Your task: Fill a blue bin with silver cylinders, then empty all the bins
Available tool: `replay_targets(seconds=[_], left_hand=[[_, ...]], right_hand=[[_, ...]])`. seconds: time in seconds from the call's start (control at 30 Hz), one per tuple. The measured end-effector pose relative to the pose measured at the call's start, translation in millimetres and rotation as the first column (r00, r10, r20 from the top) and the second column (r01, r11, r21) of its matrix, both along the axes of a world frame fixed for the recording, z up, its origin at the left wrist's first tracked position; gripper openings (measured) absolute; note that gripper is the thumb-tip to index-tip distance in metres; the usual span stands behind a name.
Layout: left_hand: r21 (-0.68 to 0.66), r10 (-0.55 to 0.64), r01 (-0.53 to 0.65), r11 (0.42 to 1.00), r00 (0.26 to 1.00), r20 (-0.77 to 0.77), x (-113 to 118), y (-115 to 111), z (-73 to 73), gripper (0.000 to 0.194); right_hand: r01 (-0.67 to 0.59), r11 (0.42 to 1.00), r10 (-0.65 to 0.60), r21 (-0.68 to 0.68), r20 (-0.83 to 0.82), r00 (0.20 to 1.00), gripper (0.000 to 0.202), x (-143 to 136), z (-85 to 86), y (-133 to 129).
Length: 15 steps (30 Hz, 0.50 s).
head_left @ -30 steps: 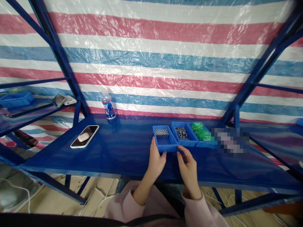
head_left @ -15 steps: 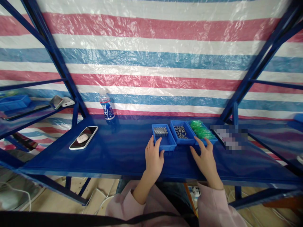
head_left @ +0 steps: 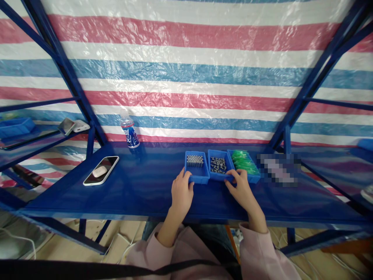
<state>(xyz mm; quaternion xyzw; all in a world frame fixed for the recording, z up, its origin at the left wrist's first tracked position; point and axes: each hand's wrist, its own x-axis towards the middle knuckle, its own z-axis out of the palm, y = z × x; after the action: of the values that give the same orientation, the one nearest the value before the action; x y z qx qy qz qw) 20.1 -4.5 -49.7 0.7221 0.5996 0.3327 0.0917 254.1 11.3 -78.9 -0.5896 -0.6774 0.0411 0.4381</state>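
Note:
Three small blue bins stand side by side. In the left bin (head_left: 201, 180), short silver metal cylinders (head_left: 195, 160) are lined up in rows at the back. Loose dark and silver screw-like parts (head_left: 218, 165) lie in the middle bin (head_left: 215, 177). Green plastic-looking pieces (head_left: 243, 161) fill the right bin (head_left: 255, 179). My left hand (head_left: 181, 193) grips the near left corner of the left bin, thumb at its front wall. With thumb and fingers, my right hand (head_left: 241, 189) holds the near right corner of the middle bin, where it meets the right bin.
The blue table (head_left: 140, 198) has a phone (head_left: 109, 169) with a pale rounded case (head_left: 99, 171) on it at left. A labelled bottle (head_left: 131, 134) stands at the back. Right of the bins lies a blurred-out item (head_left: 278, 169). Blue frame posts rise on both sides.
Both hands have closed in on the bins. The right hand has moved left onto the middle bin's corner, and the bins now stand straighter and more evenly in line.

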Motion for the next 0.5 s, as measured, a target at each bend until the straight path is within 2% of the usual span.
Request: replay_targets(seconds=[0.17, 0.27, 0.37, 0.5], left_hand=[[0.068, 0.042, -0.039, 0.997, 0.998, -0.048, -6.5, 2.3, -0.1, 0.018], [0.172, -0.001, 0.019, 0.985, 0.995, -0.103, -4.2, 0.5, -2.1, 0.018], [0.213, -0.037, 0.071, 0.974, 0.986, -0.160, -1.1, -3.1, -2.0, 0.029], [0.206, -0.094, 0.138, 0.969, 0.973, -0.209, 2.7, -7.2, 0.9, 0.051]], right_hand=[[-0.061, 0.998, 0.061, 0.003, -0.027, 0.998, 0.015, -12.3, 5.6, -7.5], [-0.074, 0.997, 0.074, 0.002, -0.035, 0.997, 0.015, -19.8, 7.3, -9.7], [-0.067, 0.998, 0.067, 0.011, -0.033, 0.997, 0.015, -25.7, 6.7, -10.9], [-0.065, 0.998, 0.065, -0.006, 0.009, 0.998, 0.017, -32.5, 4.6, -12.7]])
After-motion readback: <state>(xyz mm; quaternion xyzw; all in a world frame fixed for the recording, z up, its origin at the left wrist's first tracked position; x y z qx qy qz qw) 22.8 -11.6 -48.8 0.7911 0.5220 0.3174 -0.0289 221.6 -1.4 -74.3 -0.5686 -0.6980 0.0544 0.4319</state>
